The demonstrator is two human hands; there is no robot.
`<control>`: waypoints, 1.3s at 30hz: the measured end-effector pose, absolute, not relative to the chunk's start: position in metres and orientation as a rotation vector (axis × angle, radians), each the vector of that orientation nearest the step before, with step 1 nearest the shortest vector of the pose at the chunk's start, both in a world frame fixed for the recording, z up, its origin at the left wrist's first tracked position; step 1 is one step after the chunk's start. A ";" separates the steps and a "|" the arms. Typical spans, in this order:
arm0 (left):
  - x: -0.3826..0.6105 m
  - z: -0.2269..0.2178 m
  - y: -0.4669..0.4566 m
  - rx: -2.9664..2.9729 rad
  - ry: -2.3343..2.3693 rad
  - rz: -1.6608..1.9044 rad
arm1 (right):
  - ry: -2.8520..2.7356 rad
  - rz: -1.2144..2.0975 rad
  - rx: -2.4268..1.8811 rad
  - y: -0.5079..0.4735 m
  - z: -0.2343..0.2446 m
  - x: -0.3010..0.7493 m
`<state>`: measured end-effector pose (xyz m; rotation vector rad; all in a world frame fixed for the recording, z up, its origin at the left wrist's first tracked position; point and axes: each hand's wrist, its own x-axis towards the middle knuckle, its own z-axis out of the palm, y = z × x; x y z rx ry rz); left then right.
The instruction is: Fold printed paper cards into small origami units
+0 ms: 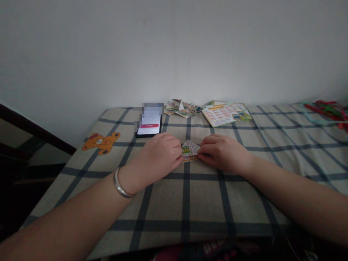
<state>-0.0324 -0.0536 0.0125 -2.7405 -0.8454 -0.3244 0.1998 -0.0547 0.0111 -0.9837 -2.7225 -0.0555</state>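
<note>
Between my two hands, low over the checked tablecloth, is a small folded piece of printed paper (191,149) with a pointed top and a green patch. My left hand (165,151), with a silver bangle on the wrist, pinches its left end. At the right end, my right hand (220,151) grips the same paper between thumb and fingers. The fingertips cover both ends of the paper. Behind it lie several folded paper pieces (183,108) in a loose heap and a stack of printed sheets (221,115).
A phone (149,123) with a lit screen lies beyond my left hand. A cartoon bear (102,143) shows at the table's left. Red and green items (326,110) lie at the far right. The tablecloth (203,203) reaches a white wall (174,50) at the back.
</note>
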 end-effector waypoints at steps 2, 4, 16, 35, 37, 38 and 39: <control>-0.032 0.012 -0.054 -2.734 -0.855 -0.331 | -2.732 -0.080 -0.995 -0.055 0.011 0.200; -0.032 0.012 -0.054 -2.733 -0.880 -0.345 | -2.737 -0.118 -1.014 -0.055 0.011 0.199; -0.025 0.006 -0.054 -2.753 -1.116 -0.495 | -2.634 -0.020 -1.146 -0.051 0.007 0.192; -0.022 0.002 -0.051 -2.738 -1.173 -0.472 | -2.492 0.224 -1.279 -0.040 0.000 0.186; -0.022 0.001 -0.050 -2.749 -1.158 -0.515 | -2.494 0.221 -1.269 -0.041 -0.001 0.186; -0.022 0.000 -0.050 -2.757 -1.154 -0.544 | -2.494 0.220 -1.268 -0.041 -0.001 0.186; -0.022 -0.001 -0.049 -2.767 -1.151 -0.574 | -2.492 0.218 -1.268 -0.041 -0.001 0.186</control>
